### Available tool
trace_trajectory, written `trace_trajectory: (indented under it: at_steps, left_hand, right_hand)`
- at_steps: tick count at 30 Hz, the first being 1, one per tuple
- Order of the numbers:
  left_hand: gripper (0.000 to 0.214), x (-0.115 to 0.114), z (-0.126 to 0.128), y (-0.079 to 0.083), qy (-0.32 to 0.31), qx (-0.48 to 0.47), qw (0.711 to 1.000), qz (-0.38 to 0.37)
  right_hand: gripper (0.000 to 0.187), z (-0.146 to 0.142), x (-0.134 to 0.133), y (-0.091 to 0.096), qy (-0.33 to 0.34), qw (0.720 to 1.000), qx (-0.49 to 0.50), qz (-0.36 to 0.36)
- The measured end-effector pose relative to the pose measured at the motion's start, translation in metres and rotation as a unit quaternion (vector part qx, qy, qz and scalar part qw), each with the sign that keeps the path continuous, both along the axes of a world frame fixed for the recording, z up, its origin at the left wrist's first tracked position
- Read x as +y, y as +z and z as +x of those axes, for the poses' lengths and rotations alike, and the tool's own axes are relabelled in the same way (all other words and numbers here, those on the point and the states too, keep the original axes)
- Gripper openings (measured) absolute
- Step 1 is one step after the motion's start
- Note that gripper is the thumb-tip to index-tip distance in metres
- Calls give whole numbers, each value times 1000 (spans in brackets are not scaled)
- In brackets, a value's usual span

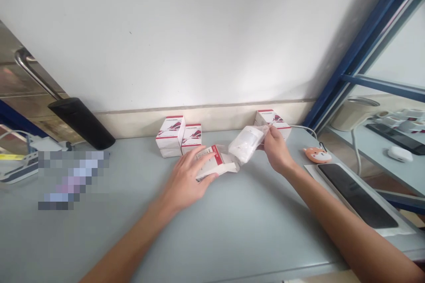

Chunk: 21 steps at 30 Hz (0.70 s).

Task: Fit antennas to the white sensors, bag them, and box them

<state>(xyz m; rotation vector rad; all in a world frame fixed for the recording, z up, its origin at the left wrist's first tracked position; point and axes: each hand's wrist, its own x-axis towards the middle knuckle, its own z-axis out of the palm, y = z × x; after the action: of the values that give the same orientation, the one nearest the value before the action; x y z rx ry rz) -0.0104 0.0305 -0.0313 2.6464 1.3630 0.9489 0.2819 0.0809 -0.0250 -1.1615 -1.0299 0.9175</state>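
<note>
My left hand (184, 181) is closed around a small white and red cardboard box (217, 157), which lies tilted with its flaps open toward the right. My right hand (278, 148) pinches the end of a clear plastic bag (246, 143). Inside the bag is a smooth white plastic device with rounded edges. The bag's lower left end is at the mouth of the box; whether any of it is still inside, I cannot tell. Behind my left hand stand two closed boxes (170, 137) of a similar white and red print. Another such box (274, 118) is behind my right hand.
Along the right edge of the grey table (232, 230) lie a black phone (357, 194) and an orange fox-faced case (318, 155). A black cylinder (83, 121) on a metal arm leans at the left, near a power strip (20, 166). A white wall rises behind.
</note>
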Motion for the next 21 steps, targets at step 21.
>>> trace_trajectory:
  at_steps: [21]
  left_hand:
    - [39,-28,6,18,-160,-625,433,-629]
  right_hand:
    - [20,-25,-38,51,18,986,110,124]
